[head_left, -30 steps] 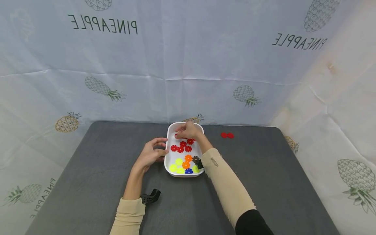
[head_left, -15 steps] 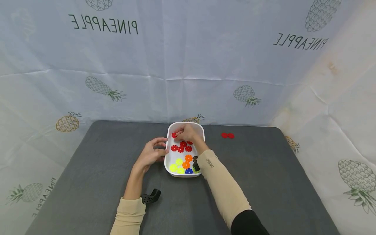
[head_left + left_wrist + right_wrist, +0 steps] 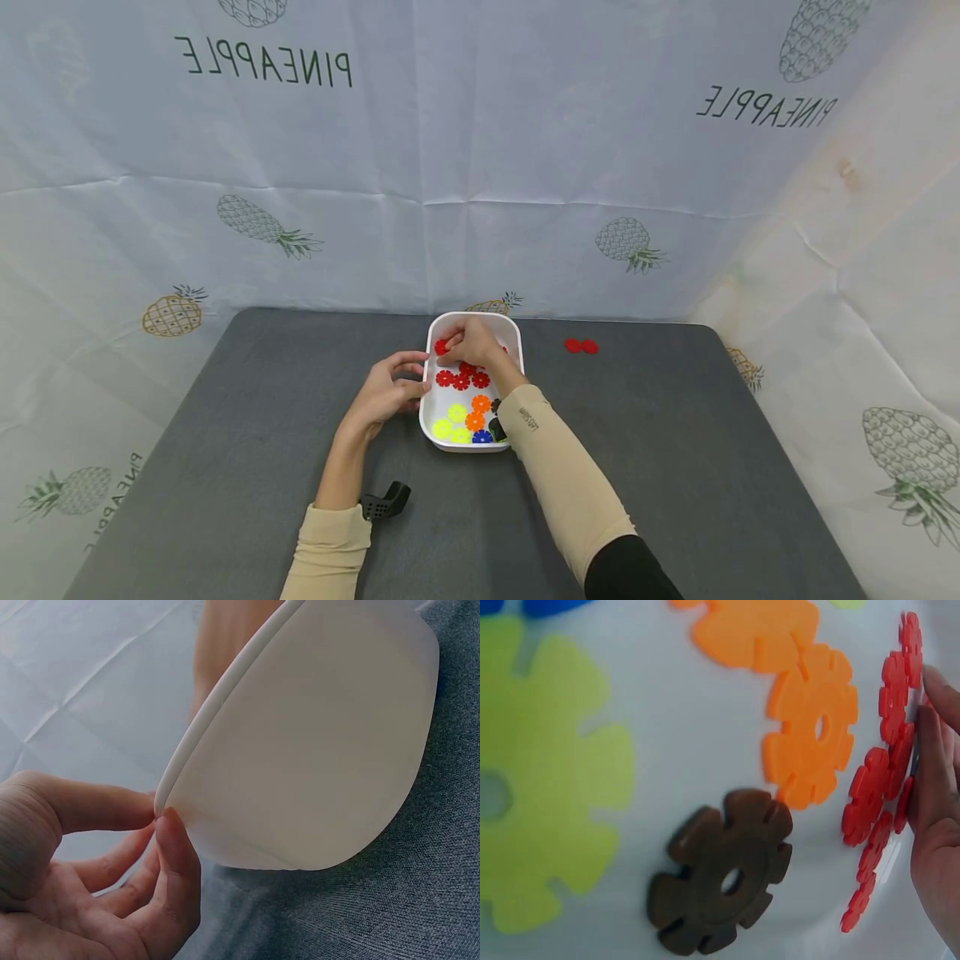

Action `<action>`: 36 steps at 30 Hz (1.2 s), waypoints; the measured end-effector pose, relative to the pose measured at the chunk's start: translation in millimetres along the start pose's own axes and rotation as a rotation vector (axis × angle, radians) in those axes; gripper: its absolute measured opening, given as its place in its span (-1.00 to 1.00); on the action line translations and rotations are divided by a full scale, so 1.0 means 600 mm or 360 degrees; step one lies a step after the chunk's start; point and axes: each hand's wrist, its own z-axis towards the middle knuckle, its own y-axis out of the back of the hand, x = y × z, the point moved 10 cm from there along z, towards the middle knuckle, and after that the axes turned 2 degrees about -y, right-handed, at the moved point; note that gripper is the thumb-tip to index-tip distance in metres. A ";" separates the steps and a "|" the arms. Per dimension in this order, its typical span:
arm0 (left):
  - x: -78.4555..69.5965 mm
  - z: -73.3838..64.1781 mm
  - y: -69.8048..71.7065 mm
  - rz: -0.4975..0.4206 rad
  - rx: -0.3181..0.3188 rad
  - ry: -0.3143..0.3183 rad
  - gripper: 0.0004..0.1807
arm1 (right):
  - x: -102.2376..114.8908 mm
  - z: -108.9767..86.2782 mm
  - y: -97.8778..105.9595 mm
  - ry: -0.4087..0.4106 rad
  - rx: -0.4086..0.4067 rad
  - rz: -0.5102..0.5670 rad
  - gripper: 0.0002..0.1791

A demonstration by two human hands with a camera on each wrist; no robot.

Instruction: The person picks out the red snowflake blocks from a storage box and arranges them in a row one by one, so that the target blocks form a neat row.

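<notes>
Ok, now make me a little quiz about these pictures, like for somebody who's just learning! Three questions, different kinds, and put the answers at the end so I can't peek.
1. Pick one. In the right wrist view, which colour of disc is closest to the brown disc?
A) blue
B) orange
C) red

2. True or false? The left hand is touching the edge of the white tray.

3. Count. How many red discs lie on the grey table, outside the white tray?

Key:
1. B, an orange disc.
2. True.
3. Two, side by side, to the right of the white tray.
</notes>
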 end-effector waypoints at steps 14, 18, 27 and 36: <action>0.001 0.001 0.000 0.0014 -0.0011 0.0012 -0.40 | 0.014 -0.003 0.005 0.0128 0.0028 -0.0105 -0.66; 0.000 0.000 0.001 0.0007 -0.0005 0.0014 -0.39 | 0.018 -0.004 0.014 0.0120 0.0109 -0.0044 -0.63; 0.002 -0.001 0.000 0.0010 -0.0010 0.0038 -0.41 | 0.057 -0.016 0.073 0.0220 0.0136 0.0047 -0.59; 0.002 0.000 0.001 0.0011 -0.0023 0.0024 -0.39 | 0.086 -0.035 0.149 0.0382 0.0101 0.0040 -0.59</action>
